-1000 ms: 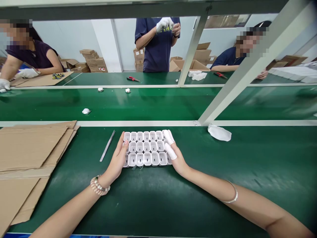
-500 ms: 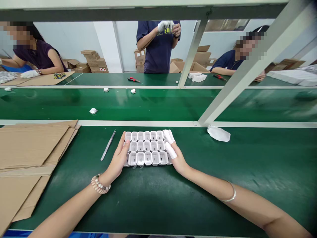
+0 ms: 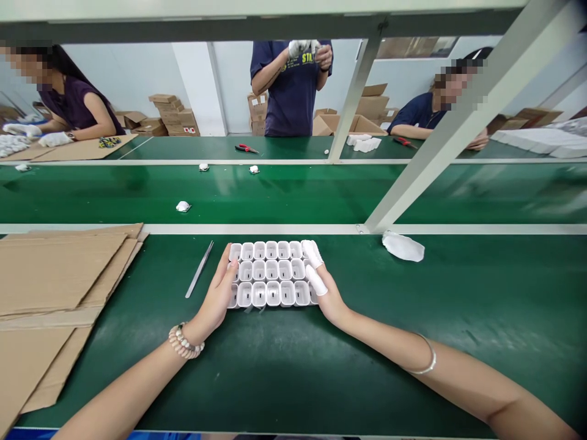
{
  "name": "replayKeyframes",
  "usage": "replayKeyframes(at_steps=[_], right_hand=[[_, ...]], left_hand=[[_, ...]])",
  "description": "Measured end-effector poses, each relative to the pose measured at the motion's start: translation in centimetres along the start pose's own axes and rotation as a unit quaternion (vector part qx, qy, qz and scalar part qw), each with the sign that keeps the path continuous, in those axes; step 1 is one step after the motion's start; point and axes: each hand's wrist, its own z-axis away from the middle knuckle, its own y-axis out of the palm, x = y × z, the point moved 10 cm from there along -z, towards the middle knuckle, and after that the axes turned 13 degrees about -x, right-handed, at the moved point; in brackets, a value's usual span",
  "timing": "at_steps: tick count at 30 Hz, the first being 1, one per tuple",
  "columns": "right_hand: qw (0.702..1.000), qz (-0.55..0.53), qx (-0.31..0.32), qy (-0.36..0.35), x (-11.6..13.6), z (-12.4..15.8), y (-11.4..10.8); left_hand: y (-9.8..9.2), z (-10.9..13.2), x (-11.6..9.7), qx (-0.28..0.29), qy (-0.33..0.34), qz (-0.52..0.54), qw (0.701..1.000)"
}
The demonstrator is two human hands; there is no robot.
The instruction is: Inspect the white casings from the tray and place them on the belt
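The bare stretch of green work surface (image 3: pixel 275 373) lies nearest, along the near edge. Beyond it, about midway between left and right edges and toward the far edge, stands a block of white cups (image 3: pixel 272 270) in three rows, openings upward. Left hand (image 3: pixel 219 288) bears on the block's left end, thumb over the rim; right hand (image 3: pixel 331 299), with white finger covers (image 3: pixel 316 280) on thumb and finger, bears on the right end. The block is clamped between the two.

Handling, as judged: light, thin-walled and fairly stiff cup by cup; smooth, so liable to slip. Clear strips (image 3: pixel 249 309) show at the near side; whether they join the cups cannot be told. As a group it may buckle mid-row. Best hold: both short ends, palms flat, even pressure across all three rows.

Tweezers (image 3: pixel 199 269) lie just left of the block, apart from it. Cardboard sheets (image 3: pixel 50 269) cover the left edge. A white pad (image 3: pixel 403 246) lies at the far edge, right of the block. Beyond, small white pieces (image 3: pixel 183 206) rest on a green belt (image 3: pixel 298 195).
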Motion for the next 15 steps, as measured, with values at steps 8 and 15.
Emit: replayKeyframes(at_steps=[8,15], right_hand=[[1.000,0.024,0.003,-0.003,-0.3,0.1,0.1],[0.999,0.033,0.007,0.006,-0.7,0.0,0.3]], left_hand=[[-0.1,-0.3,0.7,0.001,0.008,-0.031,1.000],[0.0,-0.4,0.8,-0.001,-0.004,-0.028,1.000]])
